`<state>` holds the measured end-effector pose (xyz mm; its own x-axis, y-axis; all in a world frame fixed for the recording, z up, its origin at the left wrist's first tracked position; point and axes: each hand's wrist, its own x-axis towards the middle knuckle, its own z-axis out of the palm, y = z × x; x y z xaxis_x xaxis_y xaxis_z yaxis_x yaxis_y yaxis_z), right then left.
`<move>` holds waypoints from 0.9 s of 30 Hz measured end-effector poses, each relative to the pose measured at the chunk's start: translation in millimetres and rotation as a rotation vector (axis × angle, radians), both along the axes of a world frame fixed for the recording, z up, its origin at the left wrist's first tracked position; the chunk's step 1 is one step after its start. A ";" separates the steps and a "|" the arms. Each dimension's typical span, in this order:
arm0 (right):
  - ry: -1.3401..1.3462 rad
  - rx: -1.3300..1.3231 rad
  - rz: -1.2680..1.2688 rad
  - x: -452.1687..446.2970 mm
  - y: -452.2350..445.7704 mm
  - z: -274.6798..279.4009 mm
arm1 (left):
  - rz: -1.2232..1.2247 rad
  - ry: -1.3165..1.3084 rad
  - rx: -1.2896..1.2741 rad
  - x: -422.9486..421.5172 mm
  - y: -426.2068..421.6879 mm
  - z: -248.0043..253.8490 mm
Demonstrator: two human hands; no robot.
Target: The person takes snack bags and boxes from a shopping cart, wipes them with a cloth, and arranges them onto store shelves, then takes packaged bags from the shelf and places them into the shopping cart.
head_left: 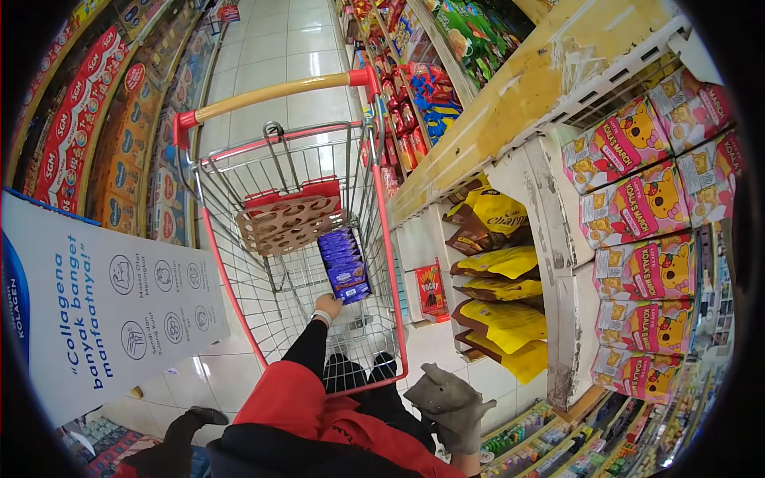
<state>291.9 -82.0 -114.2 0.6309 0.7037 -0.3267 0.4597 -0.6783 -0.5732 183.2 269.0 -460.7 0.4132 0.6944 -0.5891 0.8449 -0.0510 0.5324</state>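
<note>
Where the tiled floor point(275, 48) stretches ahead, well beyond the left hand point(327, 304) and its fingers, stocked shelves point(119, 151) line the far left, and a yellow-fronted shelf point(510, 99) runs to the right of those fingers. The wire shopping cart point(388, 247) surrounds the left fingers, which reach down inside it; its yellow bar point(271, 97) lies well beyond them. A printed white banner point(127, 315) stands to their left, outside the cart. Pink Koala's March boxes point(629, 211) are stacked well off to their right, with yellow packs point(510, 323) hanging nearer, above and to the right of the right hand point(458, 422). A brown cardboard holder point(291, 227) with cut-out holes rests in the cart, ahead of the left fingers. Grey fabric point(438, 390), glove-like and crumpled, covers the right hand, so I cannot tell whether its fingers are clenched or released. Purple packets point(343, 264) lie in a row in the cart, just ahead and to the right of the left fingers, which are at the nearest packet's edge; whether they grasp it, I cannot tell. A red Pocky box point(431, 293) sits to their right, beyond the cart's side. A white band point(322, 315) circles the wrist just behind them.
</note>
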 end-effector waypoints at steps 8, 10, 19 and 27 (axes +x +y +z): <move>0.116 0.053 -0.016 6.3 10.7 -0.3 | 0.106 0.151 0.000 -68.5 -30.4 3.0; 0.205 0.050 -0.060 3.7 21.8 8.4 | 0.267 0.135 -0.030 -75.8 -38.5 21.0; 0.423 0.081 -0.218 -3.2 17.6 3.4 | -0.365 -0.251 0.514 -72.2 -53.6 61.2; 0.304 0.074 -0.041 7.7 21.8 5.0 | -0.620 -0.122 0.567 -55.3 -43.8 44.8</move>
<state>299.6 -60.2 -109.3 0.5405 0.7087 -0.4534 0.2333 -0.6440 -0.7286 127.9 225.2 -415.9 0.8545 0.4984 -0.1466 0.5144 -0.7725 0.3724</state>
